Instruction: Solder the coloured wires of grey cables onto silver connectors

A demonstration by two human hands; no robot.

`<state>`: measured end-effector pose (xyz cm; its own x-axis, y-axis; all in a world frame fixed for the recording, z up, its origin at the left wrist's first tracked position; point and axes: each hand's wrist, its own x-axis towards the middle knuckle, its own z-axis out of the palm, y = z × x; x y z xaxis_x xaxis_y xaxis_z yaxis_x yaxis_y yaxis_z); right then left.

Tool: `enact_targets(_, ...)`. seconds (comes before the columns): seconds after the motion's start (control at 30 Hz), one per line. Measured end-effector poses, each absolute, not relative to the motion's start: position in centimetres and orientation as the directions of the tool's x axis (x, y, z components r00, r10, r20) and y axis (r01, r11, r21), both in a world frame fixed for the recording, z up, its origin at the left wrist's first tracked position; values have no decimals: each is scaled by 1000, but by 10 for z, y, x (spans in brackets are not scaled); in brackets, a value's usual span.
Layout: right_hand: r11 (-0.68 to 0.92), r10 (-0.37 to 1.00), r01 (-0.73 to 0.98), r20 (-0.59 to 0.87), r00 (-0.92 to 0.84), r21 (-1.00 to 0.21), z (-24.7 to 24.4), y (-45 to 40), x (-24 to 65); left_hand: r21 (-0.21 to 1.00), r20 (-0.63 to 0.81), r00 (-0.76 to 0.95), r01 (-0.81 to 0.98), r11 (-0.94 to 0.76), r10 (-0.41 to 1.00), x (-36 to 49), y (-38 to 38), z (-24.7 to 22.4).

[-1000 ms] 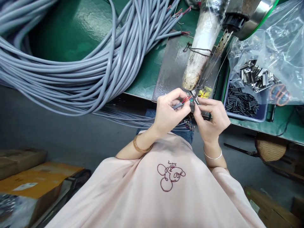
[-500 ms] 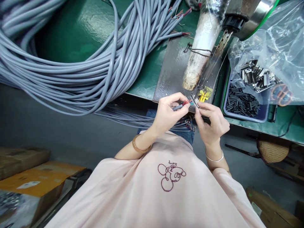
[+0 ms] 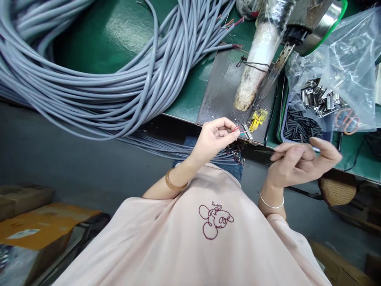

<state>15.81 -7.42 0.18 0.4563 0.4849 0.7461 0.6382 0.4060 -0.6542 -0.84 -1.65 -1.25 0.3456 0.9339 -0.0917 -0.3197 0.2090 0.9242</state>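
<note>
A: Firstly, hazards, taken from left to right. We see the grey cable bundle [image 3: 98, 79] draped over the near edge of the green surface [image 3: 98, 35]; in our judgement its weight could drag the strands that run toward our lap and tug on the cable end we hold.

B: Agreed. Our left hand [image 3: 212, 139] is pinched shut on that cable end [image 3: 235, 130], thumb and fingers together, with the coloured wires fanned at the small connector [image 3: 246, 132], which sits at the front edge of the dark metal plate [image 3: 222, 91]. Only one hand steadies it, so a pull could, we judge, splay the wires or slip them from the connector.

A: The wrapped white cylinder [image 3: 256, 63] leans down just behind the connector. We cannot tell whether it is hot; treat it as such and keep fingers off it.

B: Our right hand [image 3: 300, 163] hangs off to the right, in front of the blue tray [image 3: 327, 137], fingers loosely curled. Something thin may lie between them, but we cannot tell. A careless reach could snag the plastic bag [image 3: 336, 67] and spill its metal parts.

A: Legible writing?

B: None on the bench. The shirt [image 3: 208, 238] carries a line-drawn cartoon motif with small script above it, too small to read.
</note>
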Motion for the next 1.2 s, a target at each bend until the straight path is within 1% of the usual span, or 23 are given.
enact_targets(0.07, 344, 606, 665, 698, 382, -663, 1, -78, 154, 927, -83, 333, -321, 196, 939, -8, -17, -12)
enact_targets(0.13, 323, 699, 733, 673, 242, -599, -2, -81, 150, 929, -75, 333, -318, 187, 940, -8, -18, -12)
enact_targets(0.17, 329, 728, 758, 663, 176, -563, -4, -81, 148, 932, -75, 345, -310, 189, 936, -8, -19, -12)
enact_targets(0.23, 336, 756, 777, 644, 115, -533, -8, -79, 146, 940, -68, 385, -285, 188, 921, -8, -20, -12)
enact_targets(0.3, 338, 763, 768, 636, 114, -544, -11, -76, 145, 956, -40, 391, -251, 148, 919, -7, -20, -13)
enact_targets(0.43, 365, 772, 743, 628, 95, -561, -13, -69, 146, 986, 45, 266, -167, 0, 963, -4, -20, -14)
enact_targets(0.63, 372, 788, 704, 606, 105, -605, -10, -64, 148, 993, 113, 189, -59, -104, 975, 0, -18, -13)
enact_targets(0.8, 381, 789, 707, 608, 88, -597, -10, -60, 150, 992, 123, 156, 6, -125, 980, 2, -16, -12)
enact_targets(1.2, 392, 769, 724, 634, 81, -568, -2, -53, 150, 983, 166, 156, 54, -176, 974, 1, -12, -1)
